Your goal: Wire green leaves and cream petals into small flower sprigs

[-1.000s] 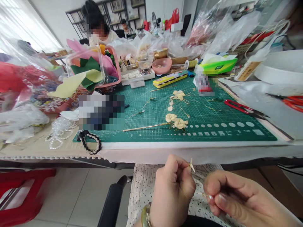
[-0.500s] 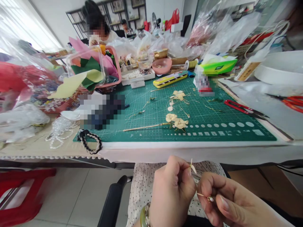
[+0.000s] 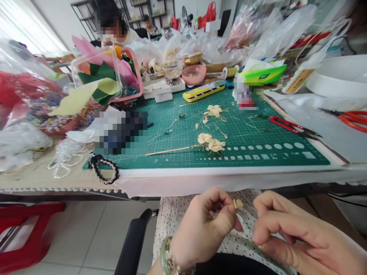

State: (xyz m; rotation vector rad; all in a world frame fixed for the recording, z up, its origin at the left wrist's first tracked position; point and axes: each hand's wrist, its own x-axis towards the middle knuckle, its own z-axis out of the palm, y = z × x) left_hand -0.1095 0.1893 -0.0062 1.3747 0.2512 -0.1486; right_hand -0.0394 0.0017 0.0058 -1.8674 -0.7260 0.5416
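Below the table edge, over my lap, my left hand [image 3: 202, 225] pinches a small cream petal piece [image 3: 237, 203] between thumb and fingertips. My right hand [image 3: 289, 233] is closed just to its right, fingers curled around a thin wire that is barely visible. A green bangle circles my left wrist. On the green cutting mat [image 3: 258, 131] lie a gold hair stick with cream flowers [image 3: 210, 144] and another cluster of cream petals [image 3: 213, 111].
Red-handled snips [image 3: 286, 125] lie at the mat's right, a yellow tin [image 3: 204, 91] at its back, a black-and-white braided bracelet [image 3: 103, 172] at its left corner. Plastic bags, bead trays and coloured paper crowd the table. A person sits across. A red stool [image 3: 31, 233] stands on the left floor.
The petal piece has turned in my left fingertips and now faces up. My right hand drew slightly away to the right. The view tilted a little downward.
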